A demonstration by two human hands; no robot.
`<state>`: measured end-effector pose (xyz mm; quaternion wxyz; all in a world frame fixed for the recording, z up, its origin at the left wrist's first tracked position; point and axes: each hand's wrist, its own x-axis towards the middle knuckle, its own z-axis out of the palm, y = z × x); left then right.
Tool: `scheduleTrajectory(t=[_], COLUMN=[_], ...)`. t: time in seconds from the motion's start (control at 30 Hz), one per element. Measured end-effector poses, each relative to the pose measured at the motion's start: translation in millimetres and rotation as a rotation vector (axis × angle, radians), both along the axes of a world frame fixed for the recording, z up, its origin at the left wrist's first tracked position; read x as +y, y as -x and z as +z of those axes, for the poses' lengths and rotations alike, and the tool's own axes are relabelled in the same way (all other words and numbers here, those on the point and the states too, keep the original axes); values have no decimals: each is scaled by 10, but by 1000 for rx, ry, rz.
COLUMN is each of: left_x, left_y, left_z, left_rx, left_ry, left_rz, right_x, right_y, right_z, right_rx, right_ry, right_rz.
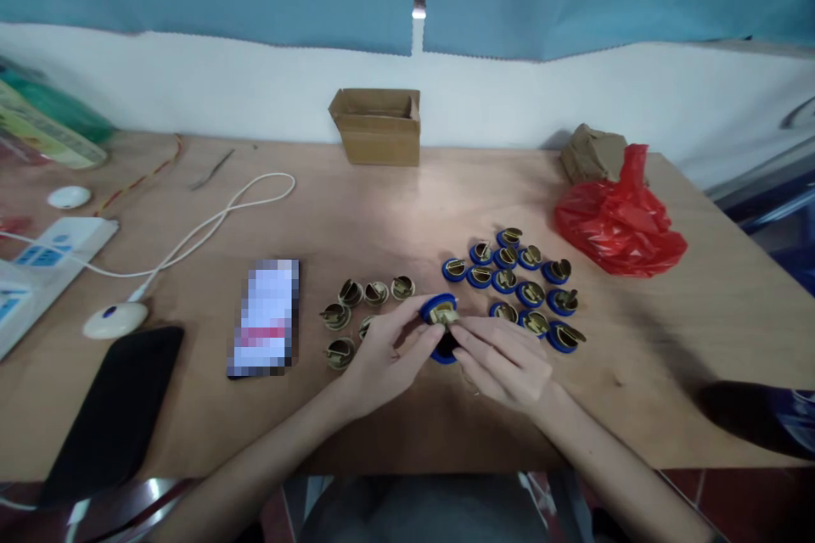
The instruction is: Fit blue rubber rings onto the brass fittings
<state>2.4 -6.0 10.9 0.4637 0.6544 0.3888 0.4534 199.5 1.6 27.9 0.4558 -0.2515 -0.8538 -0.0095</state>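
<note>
A: Where's the piece?
B: Over the wooden table, near its front edge. The left hand and right hand pinch a blue ring with a brass insert between their fingertips.
A: How would it handle?
B: Probably light, stiff and smooth; the rim looks like the best hold.
A: Containers?
B: The cardboard box stands open with its contents hidden. The red plastic bag is crumpled shut.

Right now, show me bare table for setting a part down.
Bare: wood between box and brass parts; wood in front of the bag. Crowded: blue caps beside the right hand; phones and cable past the left hand. Both hold a cap.
</note>
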Motion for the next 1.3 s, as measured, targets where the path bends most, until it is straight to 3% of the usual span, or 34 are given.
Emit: scheduleTrajectory(t=[0.2,0.33,0.8,1.3], left_x=[-14,-12,-36,-59], left_y=[12,13,-48,-40], left_z=[24,27,71,-12], left_rx=[95,133,83,152], left_ry=[-106,-166,-233,-329], left_rz=[-51,-42,-57,-30], right_x=[-20,-24,-99,-110], right_y=[4,-7,39,45], right_z=[33,36,-35,-58], right_rx=[211,156,157,116], right_ry=[197,262,57,67], right_rz=[-82,-79,-188,-137])
